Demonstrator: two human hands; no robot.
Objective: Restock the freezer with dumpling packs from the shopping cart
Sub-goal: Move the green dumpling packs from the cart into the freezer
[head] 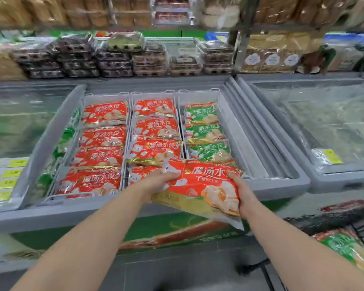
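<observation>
1. Freezer (pixel 267 181) open, its baskets stacked near full with red and green dumpling packs.
2. Shopping cart (pixel 332 219) at right, a green pack (pixel 345 246) waiting, so more to load.
3. Red dumpling pack (pixel 204 185) over the front rim, left hand (pixel 158 180) and right hand (pixel 240 190) clasping its ends.

Red-and-gold dumpling pack (pixel 202 185); green packs (pixel 206 133); seemingly grey freezer (pixel 261 179).
</observation>
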